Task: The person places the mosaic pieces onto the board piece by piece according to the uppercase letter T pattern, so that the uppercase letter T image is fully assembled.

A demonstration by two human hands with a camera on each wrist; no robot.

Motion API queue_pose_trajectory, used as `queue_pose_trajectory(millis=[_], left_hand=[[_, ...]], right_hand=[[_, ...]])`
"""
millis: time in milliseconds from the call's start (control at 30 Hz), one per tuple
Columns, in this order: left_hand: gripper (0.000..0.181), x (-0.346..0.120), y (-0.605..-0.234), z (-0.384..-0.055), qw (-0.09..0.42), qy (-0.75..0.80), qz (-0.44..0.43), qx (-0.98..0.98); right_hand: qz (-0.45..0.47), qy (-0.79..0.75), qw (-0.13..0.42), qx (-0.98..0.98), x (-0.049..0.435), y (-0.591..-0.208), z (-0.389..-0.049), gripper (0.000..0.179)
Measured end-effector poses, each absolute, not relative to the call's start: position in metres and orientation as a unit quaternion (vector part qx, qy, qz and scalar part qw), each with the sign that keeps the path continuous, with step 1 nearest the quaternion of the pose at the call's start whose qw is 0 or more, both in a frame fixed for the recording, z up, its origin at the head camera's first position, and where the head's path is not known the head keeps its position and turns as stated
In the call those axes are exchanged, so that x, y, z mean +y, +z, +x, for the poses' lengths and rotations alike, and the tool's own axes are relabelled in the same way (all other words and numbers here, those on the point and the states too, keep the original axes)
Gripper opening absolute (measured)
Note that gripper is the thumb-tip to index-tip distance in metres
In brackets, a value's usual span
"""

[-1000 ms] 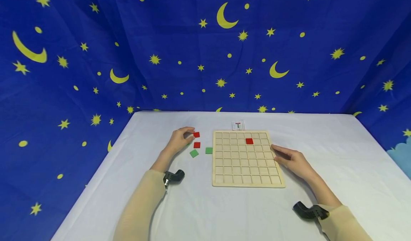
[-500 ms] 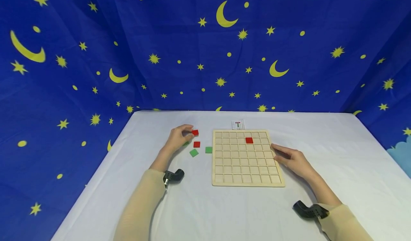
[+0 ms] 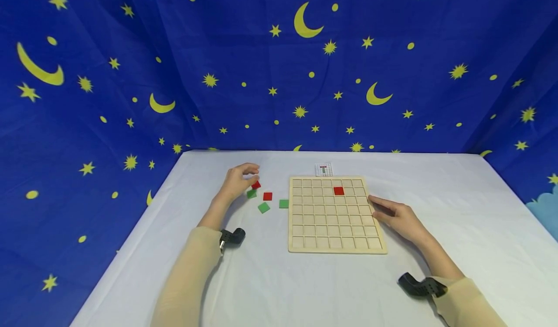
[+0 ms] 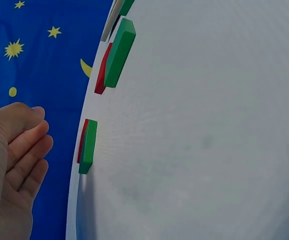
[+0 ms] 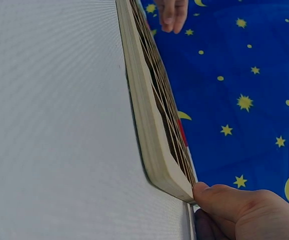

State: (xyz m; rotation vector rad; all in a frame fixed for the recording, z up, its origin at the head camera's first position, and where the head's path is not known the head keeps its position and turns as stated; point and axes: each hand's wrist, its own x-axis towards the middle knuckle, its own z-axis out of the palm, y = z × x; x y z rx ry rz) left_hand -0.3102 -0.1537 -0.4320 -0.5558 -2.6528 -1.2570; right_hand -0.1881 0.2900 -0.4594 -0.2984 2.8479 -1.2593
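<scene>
My left hand (image 3: 237, 180) hovers over the left part of the table, fingers loosely bent. In the left wrist view nothing shows between its thumb and fingers. Just below the thumb a red tile (image 3: 256, 184) lies beside a green tile (image 3: 251, 194); the hand hides part of the red one. Another red tile (image 3: 268, 196) and two green tiles, one tilted (image 3: 263, 208) and one by the board (image 3: 284, 204), lie to the right. My right hand (image 3: 401, 218) touches the right edge of the wooden grid board (image 3: 337, 250) with thumb and fingers extended. One red tile (image 3: 338, 191) sits in an upper cell.
Behind the board lies a small printed grid card (image 3: 323, 169) with a red and green T-shaped pattern. The table has a white cloth (image 3: 261, 283). A blue curtain (image 3: 244, 109) with stars and moons hangs around the back and sides.
The red tile by my left hand has shifted left, close to the green one. My left hand has moved left and come off the tile. The right hand has stayed on the board's edge.
</scene>
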Motion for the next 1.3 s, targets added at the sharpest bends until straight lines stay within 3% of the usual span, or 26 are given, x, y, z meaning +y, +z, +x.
queue_pose_trajectory(millis=[633, 900, 1300], left_hand=[[0.047, -0.159, -0.445, -0.306, 0.039, -0.412, -0.178, -0.893], [0.037, -0.159, -0.451, -0.311, 0.062, -0.395, -0.198, -0.895], [0.040, -0.159, -0.453, -0.313, 0.060, -0.387, -0.186, -0.901]], right_hand=[[-0.098, -0.407, 0.005, 0.908, 0.294, -0.456, -0.186, 0.053], [-0.101, -0.409, 0.006, 0.907, 0.292, -0.457, -0.187, 0.052], [-0.104, -0.409, 0.008, 0.907, 0.293, -0.460, -0.189, 0.051]])
